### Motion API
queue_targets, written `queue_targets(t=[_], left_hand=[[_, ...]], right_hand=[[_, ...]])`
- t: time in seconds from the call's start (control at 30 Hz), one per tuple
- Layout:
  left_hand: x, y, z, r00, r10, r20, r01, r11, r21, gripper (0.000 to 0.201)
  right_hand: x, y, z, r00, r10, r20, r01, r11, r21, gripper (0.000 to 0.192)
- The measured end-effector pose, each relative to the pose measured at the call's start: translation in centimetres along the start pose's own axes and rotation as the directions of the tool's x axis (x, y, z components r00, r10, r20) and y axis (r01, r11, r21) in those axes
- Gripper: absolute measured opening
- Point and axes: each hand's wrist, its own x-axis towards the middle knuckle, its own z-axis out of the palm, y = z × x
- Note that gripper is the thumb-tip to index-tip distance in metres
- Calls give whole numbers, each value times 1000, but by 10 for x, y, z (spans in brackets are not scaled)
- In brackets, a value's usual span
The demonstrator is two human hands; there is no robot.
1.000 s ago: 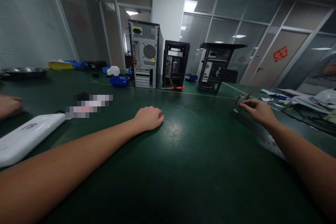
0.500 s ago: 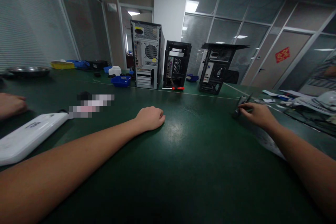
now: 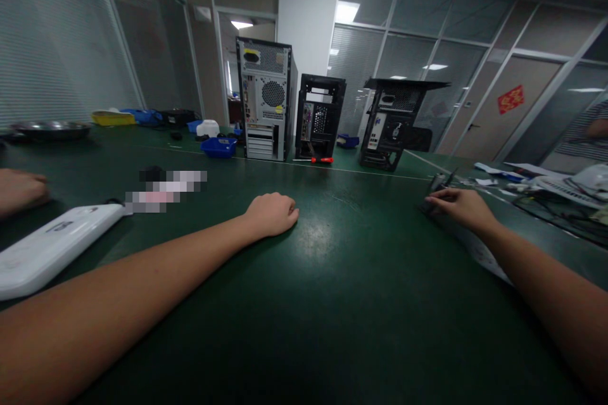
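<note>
My left hand (image 3: 273,214) rests on the green tabletop (image 3: 332,304) with its fingers curled into a loose fist; nothing shows in it. Over on the right, my right hand (image 3: 463,207) pinches a small dark grey object (image 3: 436,185) between thumb and fingertips, low over the table. A thin upright piece sticks up from that object; its exact kind cannot be made out. Beneath my right forearm lies a pale, flat, translucent sheet (image 3: 487,256), partly hidden by the arm.
Three computer cases (image 3: 266,98) stand at the back, with a red-handled screwdriver (image 3: 323,160) before the middle one. A blue bin (image 3: 218,147) sits left of them. On the left are a white slab-like device (image 3: 57,243) and another person's hand (image 3: 21,191). Cables (image 3: 546,209) lie right.
My right hand has shifted slightly left, and the dark grey object has tilted a little with it. My left hand has not moved.
</note>
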Motion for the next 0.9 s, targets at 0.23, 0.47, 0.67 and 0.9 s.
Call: queue_targets(t=[0.23, 0.47, 0.67, 0.9], left_hand=[[0, -1, 0, 1000, 0, 7, 0, 1000, 0, 46], [0, -1, 0, 1000, 6, 1, -6, 1000, 1, 47], [0, -1, 0, 1000, 12, -14, -12, 1000, 8, 46], [0, -1, -1, 1000, 8, 2, -8, 1000, -4, 47]], right_hand=[[1, 0, 9, 989, 112, 92, -134, 949, 284, 40], [0, -2, -1, 987, 156, -40, -148, 975, 167, 48], [-2, -3, -8, 991, 117, -57, -113, 991, 76, 49], [-6, -4, -10, 998, 63, -18, -62, 997, 36, 50]])
